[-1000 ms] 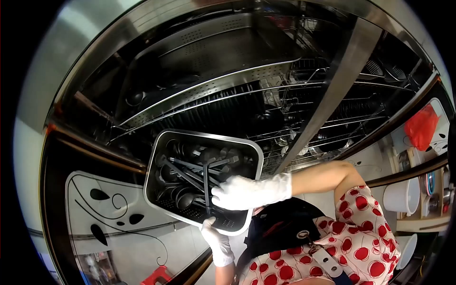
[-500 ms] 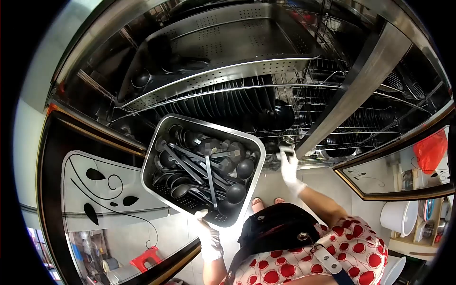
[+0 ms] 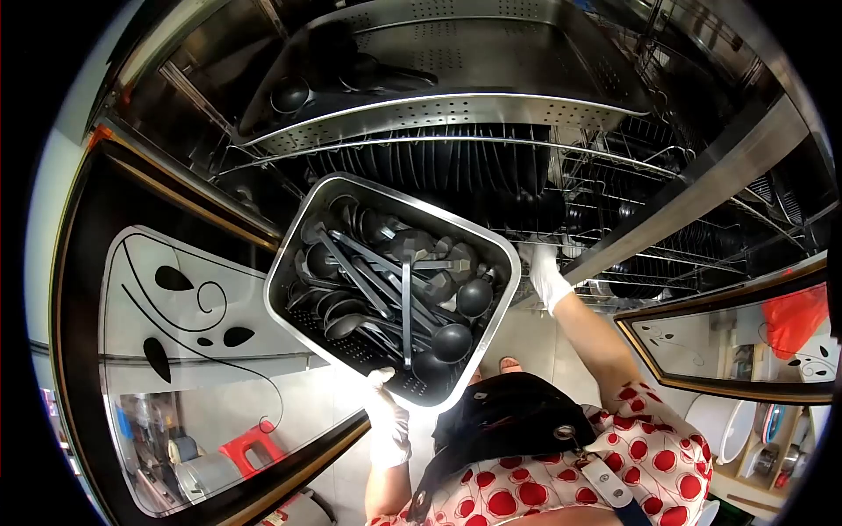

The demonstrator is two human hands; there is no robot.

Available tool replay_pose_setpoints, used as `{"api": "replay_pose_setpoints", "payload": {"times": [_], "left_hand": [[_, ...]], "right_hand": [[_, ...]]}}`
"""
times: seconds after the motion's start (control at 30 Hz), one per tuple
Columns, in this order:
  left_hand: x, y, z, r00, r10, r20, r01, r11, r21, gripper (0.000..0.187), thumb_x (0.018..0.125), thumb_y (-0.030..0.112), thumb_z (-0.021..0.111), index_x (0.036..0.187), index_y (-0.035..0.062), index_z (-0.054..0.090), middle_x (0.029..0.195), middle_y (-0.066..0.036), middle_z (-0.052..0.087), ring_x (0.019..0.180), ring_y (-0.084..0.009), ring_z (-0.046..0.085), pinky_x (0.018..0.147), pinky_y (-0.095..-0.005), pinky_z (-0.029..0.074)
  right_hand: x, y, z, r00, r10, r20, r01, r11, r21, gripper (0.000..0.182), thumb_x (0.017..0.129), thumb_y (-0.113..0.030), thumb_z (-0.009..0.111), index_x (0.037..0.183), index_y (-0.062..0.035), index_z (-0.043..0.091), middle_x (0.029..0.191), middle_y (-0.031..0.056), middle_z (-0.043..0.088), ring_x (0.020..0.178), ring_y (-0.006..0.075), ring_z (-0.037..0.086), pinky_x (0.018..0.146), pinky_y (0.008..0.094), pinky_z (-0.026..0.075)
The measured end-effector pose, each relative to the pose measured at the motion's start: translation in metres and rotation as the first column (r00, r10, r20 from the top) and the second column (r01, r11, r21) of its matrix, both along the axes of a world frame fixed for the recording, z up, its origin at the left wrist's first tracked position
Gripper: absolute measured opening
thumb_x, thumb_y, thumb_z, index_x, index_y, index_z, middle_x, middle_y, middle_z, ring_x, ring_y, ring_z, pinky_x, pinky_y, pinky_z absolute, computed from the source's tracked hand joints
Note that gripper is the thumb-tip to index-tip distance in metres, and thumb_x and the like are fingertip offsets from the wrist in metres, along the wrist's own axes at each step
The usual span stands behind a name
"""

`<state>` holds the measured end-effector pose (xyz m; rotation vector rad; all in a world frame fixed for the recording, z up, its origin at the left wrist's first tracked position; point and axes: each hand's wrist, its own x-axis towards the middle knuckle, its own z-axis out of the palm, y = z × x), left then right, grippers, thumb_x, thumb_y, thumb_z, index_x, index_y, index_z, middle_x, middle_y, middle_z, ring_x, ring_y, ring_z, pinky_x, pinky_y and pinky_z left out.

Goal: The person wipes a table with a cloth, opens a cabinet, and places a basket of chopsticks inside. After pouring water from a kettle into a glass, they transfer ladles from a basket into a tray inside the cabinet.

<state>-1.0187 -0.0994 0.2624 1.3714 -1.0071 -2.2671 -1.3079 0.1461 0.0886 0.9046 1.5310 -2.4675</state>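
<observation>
A deep perforated steel pan (image 3: 498, 316) full of black spoons and ladles (image 3: 452, 343) is tilted in front of the cabinet. My gloved left hand (image 3: 386, 421) grips its near rim, with the thumb on top. My gloved right hand (image 3: 547, 279) reaches forward past the pan's right side to the lower wire rack (image 3: 605, 235). Its fingers go in at the rack's front and are too hidden to make out. Black plates (image 3: 421, 167) stand in a row in the rack behind the pan.
Above sits a wide perforated tray (image 3: 509, 112) with a few black ladles (image 3: 291, 93). A steel post (image 3: 702, 191) crosses at right. Glass doors hang open on the left (image 3: 189, 351) and right (image 3: 728, 342). A red stool (image 3: 253, 449) shows through the left door.
My right hand has moved forward into the front of the rack. The pan, still in my left hand, sits closer to the rack, and the view has shifted.
</observation>
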Motion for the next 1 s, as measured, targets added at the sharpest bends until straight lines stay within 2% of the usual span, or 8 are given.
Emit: {"api": "replay_pose_setpoints", "payload": {"times": [0.17,0.3,0.43,0.5,0.63,0.7,0.8,1.0], "left_hand": [[-0.005,0.009,0.021,1.0,-0.012,-0.018,0.01,0.994,-0.104,0.017,0.066,0.007,0.055,0.081,0.0002,0.058,0.082,-0.008,0.059,0.078,-0.0211,0.058,0.074,-0.0304,0.048],[0.003,0.0,-0.028,0.998,0.019,-0.056,-0.031,0.974,-0.222,0.017,0.064,0.006,0.056,0.081,0.0034,0.058,0.081,-0.006,0.058,0.076,-0.0202,0.056,0.074,-0.0311,0.047],[0.01,0.001,-0.015,0.988,-0.151,-0.032,0.135,0.944,-0.301,0.016,0.071,0.01,0.057,0.085,0.0015,0.058,0.087,-0.009,0.058,0.079,-0.0187,0.055,0.072,-0.0306,0.046],[0.001,0.006,0.005,0.992,-0.059,-0.114,0.049,0.995,-0.09,0.016,0.072,0.01,0.056,0.084,0.0003,0.058,0.083,-0.009,0.059,0.071,-0.0203,0.057,0.068,-0.0298,0.047],[-0.007,0.014,0.031,0.99,0.036,-0.134,-0.028,0.997,0.066,0.013,0.064,0.001,0.054,0.077,0.0024,0.056,0.072,-0.004,0.056,0.067,-0.0178,0.055,0.069,-0.0284,0.047],[-0.002,0.008,0.011,0.983,-0.025,-0.18,0.024,1.0,-0.005,0.025,0.065,-0.001,0.052,0.09,0.0025,0.054,0.08,-0.005,0.057,0.071,-0.0188,0.056,0.069,-0.0286,0.048],[-0.004,0.007,-0.002,0.969,0.02,-0.245,-0.026,0.999,-0.023,0.031,0.065,-0.001,0.051,0.096,0.0019,0.053,0.082,-0.006,0.057,0.073,-0.0195,0.057,0.069,-0.0294,0.049],[0.004,0.001,-0.049,0.985,0.023,-0.173,-0.027,0.999,-0.021,0.034,0.066,0.001,0.054,0.1,-0.0009,0.056,0.084,-0.01,0.06,0.073,-0.0265,0.061,0.071,-0.0354,0.053]], "right_hand": [[0.091,0.006,0.155,0.663,0.723,-0.193,-0.535,0.638,0.554,0.019,0.091,-0.01,0.051,0.103,0.0007,0.061,0.087,0.0068,0.064,0.077,0.0144,0.062,0.07,0.0278,0.05],[0.102,0.004,0.304,0.298,0.784,-0.544,-0.157,0.602,0.783,0.012,0.086,0.004,0.056,0.095,0.0044,0.064,0.09,0.0123,0.064,0.074,0.0153,0.062,0.067,0.0248,0.051],[0.084,-0.025,0.428,0.06,0.862,-0.503,0.332,0.458,0.824,0.013,0.088,-0.008,0.059,0.096,0.0004,0.065,0.084,0.0106,0.066,0.073,0.0171,0.063,0.067,0.0279,0.05],[0.058,-0.063,0.455,0.206,0.818,-0.538,0.109,0.527,0.843,0.02,0.09,-0.016,0.057,0.097,0.0012,0.064,0.085,0.0109,0.066,0.075,0.0186,0.063,0.069,0.029,0.049],[-0.036,-0.128,0.466,0.316,0.946,-0.067,-0.185,0.131,0.974,0.065,0.083,-0.049,0.062,0.125,0.0,0.054,0.141,0.0186,0.042,0.125,0.0313,0.047,0.103,0.0385,0.039],[-0.059,-0.154,0.446,0.34,0.938,0.07,-0.068,-0.05,0.996,0.083,0.079,-0.054,0.063,0.136,0.0031,0.041,0.127,0.0232,0.053,0.117,0.0329,0.052,0.099,0.0372,0.041],[-0.071,-0.19,0.446,0.257,0.751,0.609,0.062,-0.641,0.765,0.1,0.073,-0.06,0.065,0.139,0.0076,0.032,0.142,0.0271,0.036,0.128,0.0375,0.041,0.106,0.043,0.035],[-0.111,-0.231,0.428,0.184,0.757,0.626,-0.054,-0.629,0.776,0.098,0.072,-0.068,0.06,0.133,0.0074,0.043,0.138,0.0236,0.043,0.126,0.0383,0.044,0.103,0.0464,0.037]]}}
